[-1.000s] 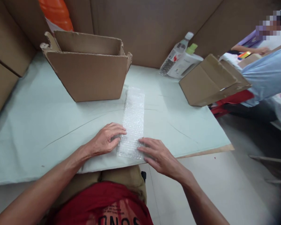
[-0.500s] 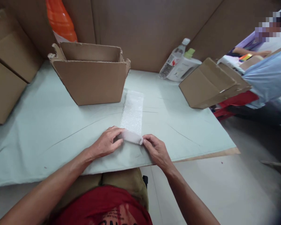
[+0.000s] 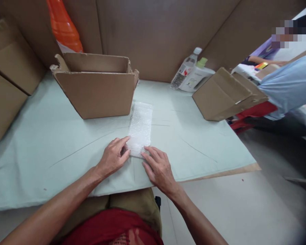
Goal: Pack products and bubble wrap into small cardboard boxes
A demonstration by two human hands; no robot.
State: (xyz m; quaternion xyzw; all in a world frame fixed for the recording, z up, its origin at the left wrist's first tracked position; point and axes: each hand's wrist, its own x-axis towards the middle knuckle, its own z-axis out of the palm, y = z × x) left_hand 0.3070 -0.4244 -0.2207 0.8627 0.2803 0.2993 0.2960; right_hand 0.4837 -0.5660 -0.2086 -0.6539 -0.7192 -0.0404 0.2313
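Note:
A narrow strip of clear bubble wrap point(image 3: 140, 122) lies on the cloth-covered table, its long side running away from me. My left hand point(image 3: 114, 154) grips its near left edge, thumb below and fingers above. My right hand point(image 3: 159, 166) rests over the near right corner with its fingers stretched out, the fingertips touching the plastic. The near end lies flat between both hands. Whether anything is inside the wrap I cannot tell.
Just behind the wrap stands an open cardboard box point(image 3: 104, 93). More boxes point(image 3: 7, 95) are at the left, and another carton point(image 3: 220, 97) sits at the right. A clear bottle point(image 3: 185, 69), a white jug point(image 3: 196, 80) and an orange bottle point(image 3: 65, 29) stand behind. A person point(image 3: 293, 81) is at far right.
The near end of the bubble wrap was raised and folded; now it lies flat. My right hand has moved left and changed from a pinch to outstretched fingers. My left hand stays at the left edge.

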